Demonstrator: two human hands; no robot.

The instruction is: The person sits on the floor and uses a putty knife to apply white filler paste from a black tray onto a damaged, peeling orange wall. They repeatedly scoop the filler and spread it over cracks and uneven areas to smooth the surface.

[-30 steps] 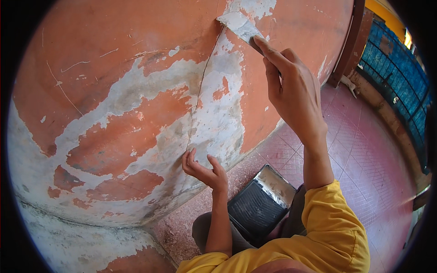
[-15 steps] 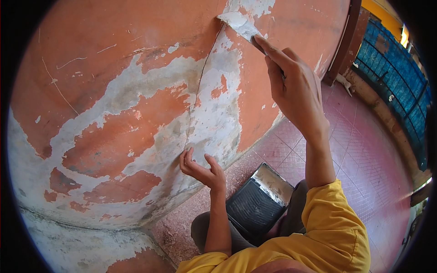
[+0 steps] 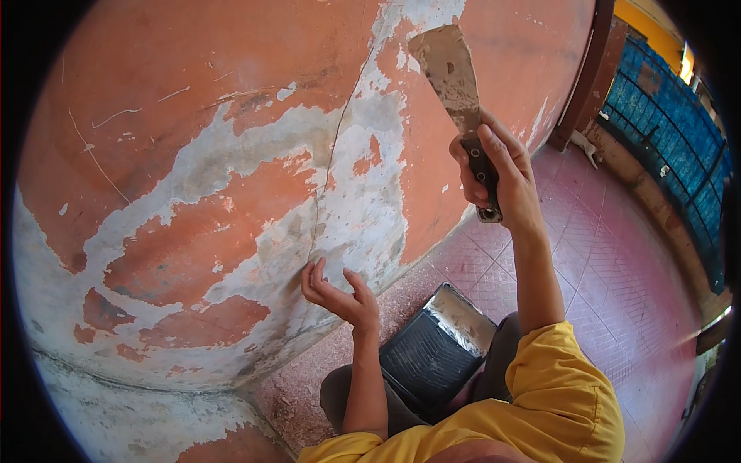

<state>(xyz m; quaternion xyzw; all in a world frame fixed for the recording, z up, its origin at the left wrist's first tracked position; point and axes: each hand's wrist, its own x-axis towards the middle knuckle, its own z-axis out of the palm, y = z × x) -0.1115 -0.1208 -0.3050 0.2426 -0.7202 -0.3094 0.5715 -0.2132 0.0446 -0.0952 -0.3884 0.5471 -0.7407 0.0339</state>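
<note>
My right hand point(image 3: 502, 166) is wrapped round the black handle of a putty knife point(image 3: 455, 81). Its broad blade points up and left, smeared with dried and wet filler, and looks held off the wall. The wall point(image 3: 193, 239) is orange paint with large bare whitish-grey patches, and a thin dark crack point(image 3: 337, 143) runs down it. Below the lower end of that crack, my left hand point(image 3: 340, 297) is by the wall with fingers curled apart and nothing in them; whether the fingertips touch the wall cannot be made out.
A black paint tray point(image 3: 421, 363) with whitish filler in its far end stands between my legs. Flakes of debris point(image 3: 297, 393) lie along the wall's foot on the pinkish tiled floor point(image 3: 594, 285). A blue-covered fence point(image 3: 664, 116) stands at right, with a small pale animal point(image 3: 585, 147) near it.
My right hand has drawn the putty knife back from the crack and turned it, so the blade's other face shows. The left hand has barely moved.
</note>
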